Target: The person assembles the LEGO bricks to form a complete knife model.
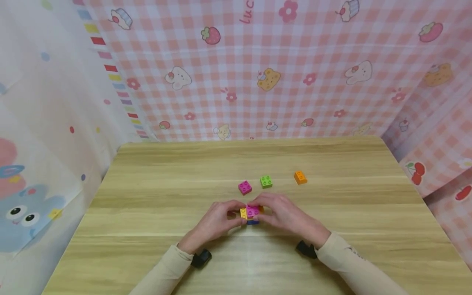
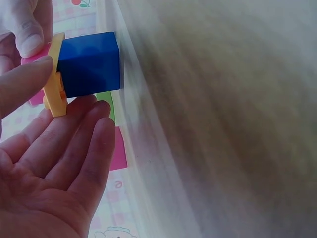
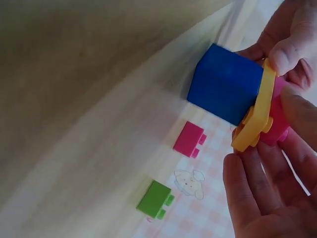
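Note:
A small stack of toy building bricks stands on the table between the two hands. At its bottom is a blue block [image 2: 91, 67], with a flat yellow plate [image 3: 257, 116] across it and a pink brick [image 1: 253, 210] on top. The left hand [image 1: 220, 220] pinches one end of the yellow plate between thumb and fingers. From the other side the right hand [image 1: 280, 211] grips the pink brick, its thumb on the near face. Whether the pink brick is fully seated on the plate cannot be told.
Behind the stack on the wooden table [image 1: 155, 213] lie a magenta brick [image 1: 245, 187], a green brick [image 1: 266, 182] and, farther right, an orange brick [image 1: 300, 177]. A pink checked cloth [image 1: 243, 106] hangs along the table's back edge.

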Available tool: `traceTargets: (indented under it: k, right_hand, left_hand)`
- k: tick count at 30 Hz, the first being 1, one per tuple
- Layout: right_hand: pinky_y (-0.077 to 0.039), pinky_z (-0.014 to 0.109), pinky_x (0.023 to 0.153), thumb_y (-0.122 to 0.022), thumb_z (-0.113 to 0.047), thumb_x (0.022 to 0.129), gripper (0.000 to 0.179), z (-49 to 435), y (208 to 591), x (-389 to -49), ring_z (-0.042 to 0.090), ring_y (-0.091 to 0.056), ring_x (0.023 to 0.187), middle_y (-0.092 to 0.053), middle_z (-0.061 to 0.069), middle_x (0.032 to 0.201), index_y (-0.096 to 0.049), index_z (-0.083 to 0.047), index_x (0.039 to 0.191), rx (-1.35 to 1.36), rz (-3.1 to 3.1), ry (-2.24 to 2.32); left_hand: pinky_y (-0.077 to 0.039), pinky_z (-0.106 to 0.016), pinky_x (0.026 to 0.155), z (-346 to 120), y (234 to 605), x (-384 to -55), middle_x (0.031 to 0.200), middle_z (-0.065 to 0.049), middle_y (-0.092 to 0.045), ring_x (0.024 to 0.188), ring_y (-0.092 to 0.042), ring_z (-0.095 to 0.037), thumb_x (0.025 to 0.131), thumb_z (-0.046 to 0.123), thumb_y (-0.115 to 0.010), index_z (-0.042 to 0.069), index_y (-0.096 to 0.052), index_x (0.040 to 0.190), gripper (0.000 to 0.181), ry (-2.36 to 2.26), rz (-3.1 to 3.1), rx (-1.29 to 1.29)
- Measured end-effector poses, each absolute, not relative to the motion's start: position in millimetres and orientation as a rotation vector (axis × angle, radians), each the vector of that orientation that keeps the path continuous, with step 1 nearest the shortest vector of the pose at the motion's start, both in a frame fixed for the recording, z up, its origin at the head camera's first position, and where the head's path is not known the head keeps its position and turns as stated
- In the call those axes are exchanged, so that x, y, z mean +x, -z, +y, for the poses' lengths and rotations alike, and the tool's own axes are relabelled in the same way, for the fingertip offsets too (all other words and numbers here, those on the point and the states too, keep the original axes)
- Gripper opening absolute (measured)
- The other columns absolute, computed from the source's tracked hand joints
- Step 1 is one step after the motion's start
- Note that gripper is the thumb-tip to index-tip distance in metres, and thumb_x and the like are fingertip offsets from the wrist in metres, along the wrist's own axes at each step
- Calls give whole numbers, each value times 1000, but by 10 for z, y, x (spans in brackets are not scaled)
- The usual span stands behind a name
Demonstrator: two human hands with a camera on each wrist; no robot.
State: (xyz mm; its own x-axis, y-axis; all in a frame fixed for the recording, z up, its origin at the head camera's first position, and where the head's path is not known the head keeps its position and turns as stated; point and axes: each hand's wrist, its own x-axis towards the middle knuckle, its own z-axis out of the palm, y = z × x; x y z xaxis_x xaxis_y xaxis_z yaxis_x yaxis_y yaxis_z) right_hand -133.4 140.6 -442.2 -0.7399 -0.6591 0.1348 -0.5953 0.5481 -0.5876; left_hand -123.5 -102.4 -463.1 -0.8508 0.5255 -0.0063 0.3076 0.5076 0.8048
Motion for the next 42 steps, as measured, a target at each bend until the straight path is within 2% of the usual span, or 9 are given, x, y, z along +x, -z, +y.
traceTargets:
  k: [6, 11, 16, 21, 28, 36, 42]
  right_hand:
    - [-56, 43, 98, -81, -27, 92, 44, 1401, 4418, -1309, 18, -67, 114, -71, 1, 127, -69, -13, 131, -962, 2669, 988]
    - [-54, 47, 102, -77, -40, 94, 54, 1448, 4395, -1338, 22, -65, 120, -69, 2, 132, -65, -11, 138, -856, 2590, 1057]
    - [-53, 52, 103, -70, -37, 100, 47, 1520, 4390, -1503, 32, -63, 122, -68, 7, 133, -65, -8, 136, -888, 2647, 1099]
    - [-54, 51, 102, -71, -34, 100, 42, 1505, 4414, -1674, 31, -66, 119, -70, 9, 130, -67, -8, 133, -903, 2774, 1013]
    - [-52, 50, 105, -71, -35, 100, 43, 1407, 4474, -1837, 27, -63, 124, -68, 8, 134, -66, -10, 134, -924, 2765, 947]
    - [-46, 50, 112, -73, -33, 99, 47, 1307, 4502, -2012, 29, -58, 133, -64, 8, 140, -64, -11, 139, -1004, 2741, 869]
    - [-39, 52, 118, -71, -38, 100, 53, 1259, 4522, -2115, 29, -46, 145, -57, 9, 150, -60, -11, 144, -1038, 2696, 736]
  left_hand:
    - [-59, -34, 91, -1035, 4611, -1221, 119, -7, -74, 104, -70, -19, 93, 14, -78, 6, -71, 124, 33, -1234, 2519, 710]
    - [-58, -36, 93, -1063, 4611, -1189, 118, -5, -74, 105, -70, -18, 93, 16, -78, 8, -71, 122, 31, -1199, 2541, 689]
    - [-58, -40, 95, -1107, 4624, -1182, 119, -7, -74, 106, -71, -20, 93, 18, -78, 6, -69, 123, 33, -1178, 2556, 698]
    - [-56, -40, 96, -1121, 4622, -1182, 123, -6, -73, 109, -69, -20, 92, 23, -79, 8, -68, 128, 40, -1136, 2573, 726]
    - [-54, -39, 100, -1087, 4602, -1161, 127, -5, -71, 114, -67, -20, 91, 33, -81, 8, -66, 133, 51, -1197, 2577, 718]
    - [-55, -39, 98, -1049, 4587, -1141, 120, 0, -73, 109, -67, -18, 92, 27, -81, 11, -69, 126, 40, -1310, 2587, 721]
    - [-56, -40, 96, -1038, 4597, -1135, 117, 0, -74, 107, -69, -19, 93, 24, -80, 11, -70, 123, 34, -1338, 2592, 733]
